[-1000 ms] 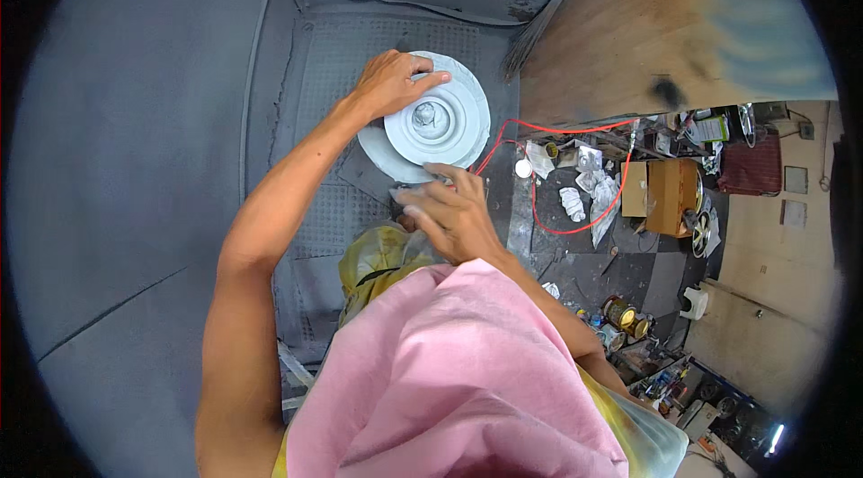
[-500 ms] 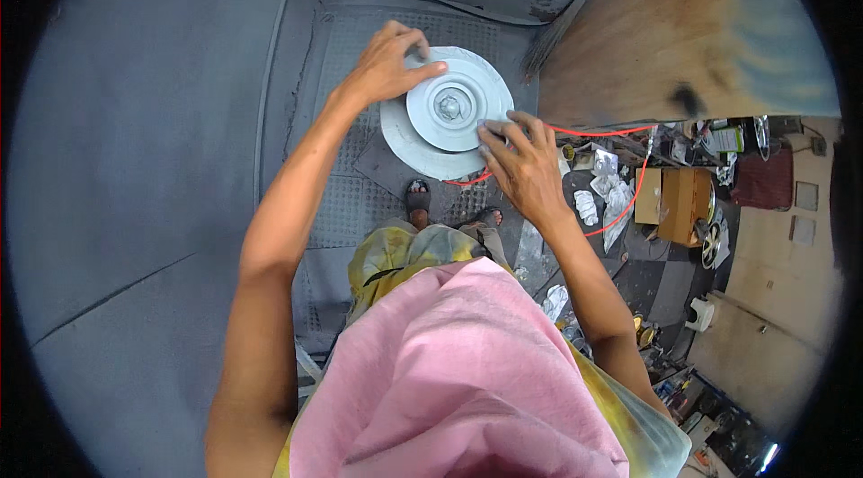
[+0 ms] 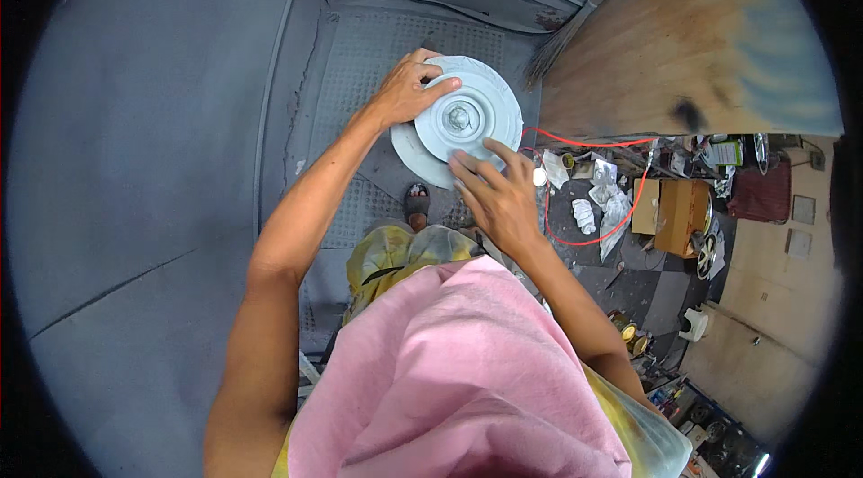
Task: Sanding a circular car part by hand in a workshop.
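Left grip closed on white disc — underside hidden; right grip half-curled — hold unclear.

Room beyond disc, wooden board at right

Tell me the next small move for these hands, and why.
Probably a slight turn of the pale round piece with the right hand, the left hand steadying it. The left thumb lies over its far edge, and the right fingertips appear to be at its near edge, so the two hands seem placed for turning.
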Demonstrator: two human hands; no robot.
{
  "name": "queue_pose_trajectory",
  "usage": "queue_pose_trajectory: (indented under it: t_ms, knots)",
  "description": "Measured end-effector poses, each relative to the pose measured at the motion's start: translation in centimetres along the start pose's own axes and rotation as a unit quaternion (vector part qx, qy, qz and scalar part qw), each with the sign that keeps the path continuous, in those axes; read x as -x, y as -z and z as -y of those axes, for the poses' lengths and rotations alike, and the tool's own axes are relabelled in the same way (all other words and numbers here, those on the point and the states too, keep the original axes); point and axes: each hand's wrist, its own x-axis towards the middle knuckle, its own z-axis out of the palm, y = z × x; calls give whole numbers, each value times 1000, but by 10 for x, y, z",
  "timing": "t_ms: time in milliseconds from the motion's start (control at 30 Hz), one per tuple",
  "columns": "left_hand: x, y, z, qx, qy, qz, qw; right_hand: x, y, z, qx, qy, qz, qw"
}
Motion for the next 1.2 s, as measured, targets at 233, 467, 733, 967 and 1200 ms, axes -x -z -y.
queue_pose_trajectory:
  t_ms: [233, 467, 733, 967, 1200]
  knots:
    - [2, 3, -6, -3, 17, 6, 1000, -54, -29, 12, 16, -1, -27, 1000]
    - [14, -3, -12, 9, 14, -36, 999, 2, 1, -2, 24, -11, -5, 1000]
    - [21, -4, -7, 20, 15, -61, 998, -2, 15, -20, 28, 5, 32, 999]
    - [77, -18, -31, -6, 54, -162, 985, -22, 29, -29, 107, -28, 18, 994]
    - [80, 29, -63, -106, 77, -189, 973, -7, 42, -36, 55, 8, 54, 997]
